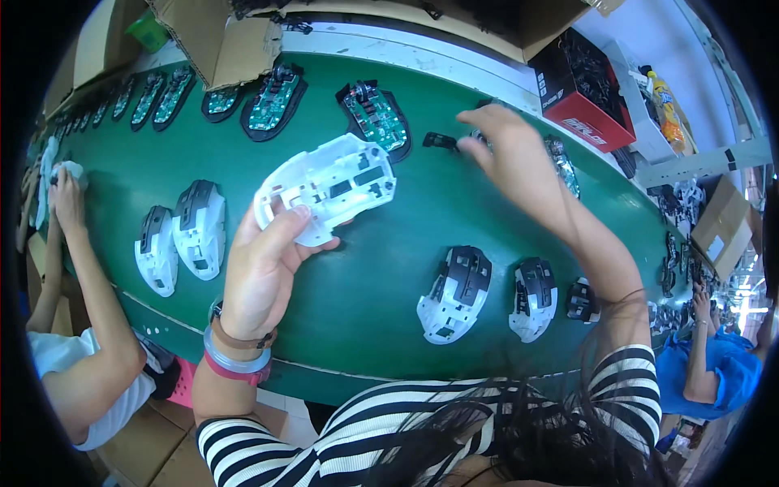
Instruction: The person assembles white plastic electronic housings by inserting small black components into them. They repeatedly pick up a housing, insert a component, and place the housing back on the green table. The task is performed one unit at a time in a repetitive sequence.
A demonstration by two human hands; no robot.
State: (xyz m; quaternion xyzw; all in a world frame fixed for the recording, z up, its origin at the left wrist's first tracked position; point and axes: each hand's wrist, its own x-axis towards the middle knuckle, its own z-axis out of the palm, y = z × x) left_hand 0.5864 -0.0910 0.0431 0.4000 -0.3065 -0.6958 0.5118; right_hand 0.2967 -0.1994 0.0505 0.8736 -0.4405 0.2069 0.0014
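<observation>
My left hand [264, 264] is closed on a white plastic mouse shell [333, 185], thumb on the near edge, its ribbed inside turned up. Over the far side of the bench, my right hand [510, 146] is held with thumb and forefinger apart. Its other fingers are hidden, and nothing shows in its grasp. Just left of those fingertips lies a small black plastic part [441, 140]. A mouse base with a green circuit board [375, 118] sits behind the shell. Another circuit board [562, 165] is partly covered by my right forearm.
Grey-and-white mouse shells [456, 294] lie on the green bench [365, 300], with another pair [199, 230] at left. More circuit-board bases [273, 101] line the far edge. A red-and-black box [584, 93] stands at back right. Co-workers' arms [89, 276] show at both sides.
</observation>
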